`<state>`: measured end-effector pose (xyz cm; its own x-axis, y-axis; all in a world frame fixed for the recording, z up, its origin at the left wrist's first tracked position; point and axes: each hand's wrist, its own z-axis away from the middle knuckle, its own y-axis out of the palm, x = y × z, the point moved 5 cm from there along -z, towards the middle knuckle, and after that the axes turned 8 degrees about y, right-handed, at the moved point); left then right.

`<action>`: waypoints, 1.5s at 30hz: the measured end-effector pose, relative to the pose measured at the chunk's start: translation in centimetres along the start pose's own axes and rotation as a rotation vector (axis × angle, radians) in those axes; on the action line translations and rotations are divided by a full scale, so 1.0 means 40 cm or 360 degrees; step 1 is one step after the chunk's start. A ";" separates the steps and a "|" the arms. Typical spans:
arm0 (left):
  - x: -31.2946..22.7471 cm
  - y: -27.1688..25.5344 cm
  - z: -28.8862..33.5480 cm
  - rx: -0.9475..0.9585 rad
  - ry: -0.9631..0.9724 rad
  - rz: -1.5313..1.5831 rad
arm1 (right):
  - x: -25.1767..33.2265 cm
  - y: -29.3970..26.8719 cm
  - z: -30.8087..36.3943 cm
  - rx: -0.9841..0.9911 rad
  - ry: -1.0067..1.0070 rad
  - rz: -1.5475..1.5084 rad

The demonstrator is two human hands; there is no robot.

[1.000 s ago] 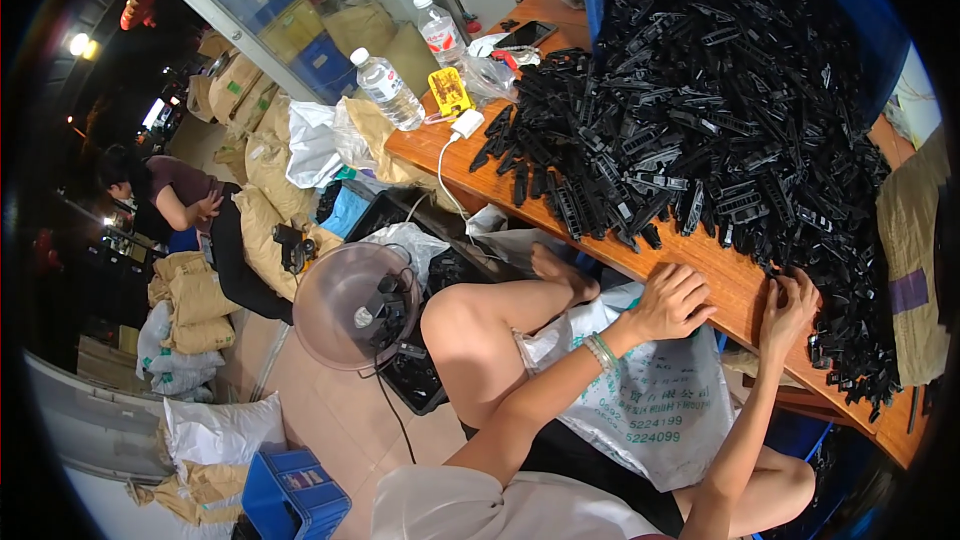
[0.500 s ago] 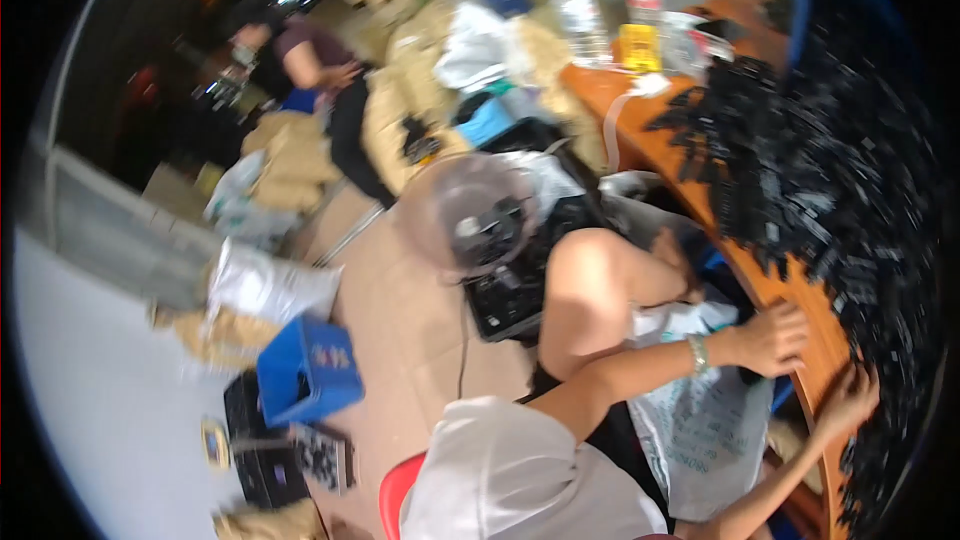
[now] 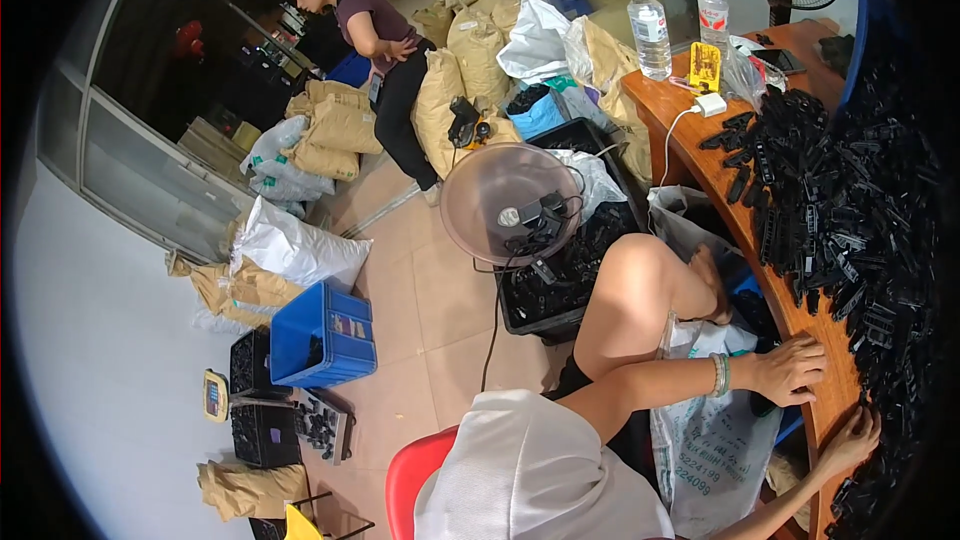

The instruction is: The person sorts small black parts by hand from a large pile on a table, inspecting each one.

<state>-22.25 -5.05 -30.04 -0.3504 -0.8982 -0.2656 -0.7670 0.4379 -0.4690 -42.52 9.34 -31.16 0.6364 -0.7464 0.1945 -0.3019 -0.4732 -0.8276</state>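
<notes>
My left hand, a bracelet on its wrist, rests at the edge of the brown wooden table. Its fingers are curled in, and whatever they may hold is hidden. Closer to my body, my right hand lies at the border of a large heap of small black plastic parts. Its fingers are bent together against the dark pieces; I cannot make out what is between them. Below the hands, a white printed sack hangs beside my bare leg.
Two bottles, a yellow packet and a white charger stand at the table's far end. A translucent basin sits over a black crate. At left are a blue bin and sacks; another person stands beyond.
The view has swung, so the room appears shifted right and slightly down, and it is sharper now. Both hands stay near the table edge, fingers still bent. The other person's head has turned slightly.
</notes>
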 end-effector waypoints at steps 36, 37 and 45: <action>-0.005 -0.007 0.002 -0.0009 0.0025 -0.0040 | 0.011 -0.015 0.009 -0.0019 0.0016 -0.0129; -0.003 -0.006 0.002 -0.0005 0.0019 -0.0036 | 0.016 -0.019 0.009 -0.0011 0.0021 -0.0119; -0.002 -0.005 0.005 -0.0009 0.0016 -0.0041 | 0.014 -0.015 0.010 0.0003 0.0032 -0.0120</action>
<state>-21.96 -5.06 -30.08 -0.3358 -0.9096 -0.2447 -0.7788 0.4142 -0.4710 -41.69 9.38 -30.75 0.6431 -0.7179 0.2667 -0.2525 -0.5276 -0.8111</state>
